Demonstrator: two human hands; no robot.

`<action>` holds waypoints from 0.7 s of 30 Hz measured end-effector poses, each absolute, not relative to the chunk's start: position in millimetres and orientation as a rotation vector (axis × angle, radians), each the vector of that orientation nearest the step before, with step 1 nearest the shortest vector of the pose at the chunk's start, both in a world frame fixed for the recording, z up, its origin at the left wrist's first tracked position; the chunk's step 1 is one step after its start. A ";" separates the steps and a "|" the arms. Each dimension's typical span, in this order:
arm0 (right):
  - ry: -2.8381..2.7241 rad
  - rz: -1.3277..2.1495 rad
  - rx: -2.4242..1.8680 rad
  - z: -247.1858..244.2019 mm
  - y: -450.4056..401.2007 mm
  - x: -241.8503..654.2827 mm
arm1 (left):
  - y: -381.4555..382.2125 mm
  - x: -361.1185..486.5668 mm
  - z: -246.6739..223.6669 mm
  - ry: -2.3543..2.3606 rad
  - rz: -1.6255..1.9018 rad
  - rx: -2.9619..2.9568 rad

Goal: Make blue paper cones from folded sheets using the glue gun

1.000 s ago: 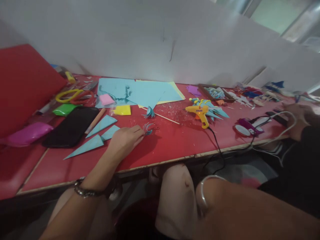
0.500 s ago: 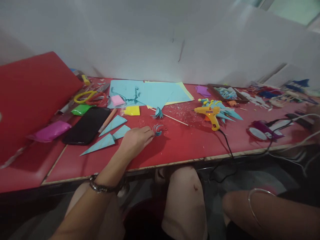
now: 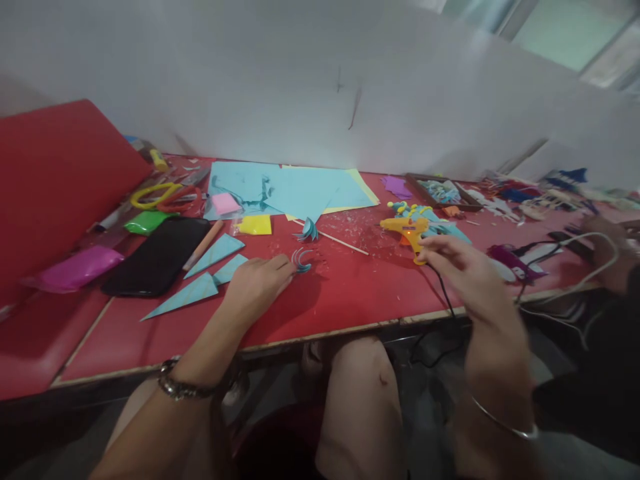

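My left hand (image 3: 260, 283) pinches a small curled blue paper piece (image 3: 301, 261) just above the red table. Beyond it lies a similar fanned blue piece (image 3: 309, 230), beside a thin wooden stick (image 3: 345, 245). My right hand (image 3: 457, 267) is at the handle of the yellow glue gun (image 3: 407, 230), its thumb and fingers apart; whether they touch the handle is hard to tell. Blue paper triangles (image 3: 215, 255) lie to the left of my left hand.
A black phone (image 3: 157, 257), scissors (image 3: 154, 195) and colored packets (image 3: 80, 268) are at the left. Blue sheets (image 3: 320, 187) lie at the back. A tray (image 3: 467, 199), cables and another person's hand (image 3: 597, 250) are at the right.
My right hand has come up from below the table edge to the glue gun's handle. The view has shifted slightly; my left hand keeps its pinch on the curled piece.
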State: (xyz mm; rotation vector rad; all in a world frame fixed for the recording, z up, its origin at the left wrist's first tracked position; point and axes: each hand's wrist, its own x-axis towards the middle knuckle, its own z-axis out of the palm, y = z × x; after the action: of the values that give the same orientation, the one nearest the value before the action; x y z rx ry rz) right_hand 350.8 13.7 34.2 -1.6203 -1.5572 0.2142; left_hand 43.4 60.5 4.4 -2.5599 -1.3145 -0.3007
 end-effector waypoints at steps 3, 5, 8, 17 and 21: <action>-1.410 -0.107 -1.944 15.6 32.7 364.2 | 60.9 42.0 5.8 -1.329 -0.284 -2.569; -1.396 -0.195 -2.116 0.5 48.9 371.2 | 61.3 41.0 6.2 -1.310 -0.237 -2.564; -1.492 -0.148 -2.141 -15.5 71.0 377.4 | 61.8 40.2 6.3 -1.209 -0.143 -2.592; -1.502 0.012 -1.959 -5.5 77.9 378.8 | 60.1 43.5 8.8 -1.229 -0.109 -2.673; -1.470 0.134 -1.816 11.4 58.4 361.1 | 61.1 42.7 6.3 -1.375 -0.086 -2.670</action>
State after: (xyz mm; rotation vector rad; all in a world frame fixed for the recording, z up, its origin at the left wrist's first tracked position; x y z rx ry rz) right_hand 361.1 58.4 11.4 -1.8155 -1.4696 0.1343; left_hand 42.7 61.1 6.3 -2.6696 -1.3746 -0.0856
